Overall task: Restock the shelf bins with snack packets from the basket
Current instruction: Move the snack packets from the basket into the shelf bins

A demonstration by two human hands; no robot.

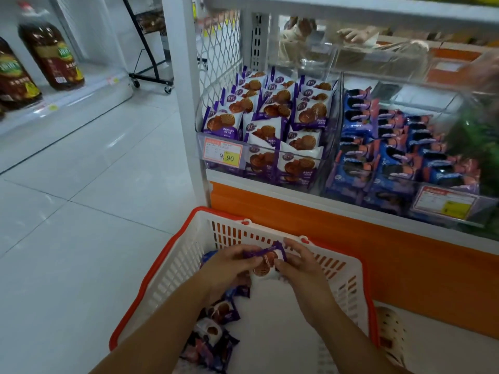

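Over basket (167,255): left hand (229,265), right hand (297,261), grips clamped on purple packet (266,261); loose packets (220,311) beneath.

Two large dark bottles (51,58) upright on low side shelf (89,95), left. Black wheeled rack (151,76) beyond, standing on pale tiled floor (81,171). Perforated cream clog (390,336) lower right. Top right, blurred: possibly another person's hand (353,35).
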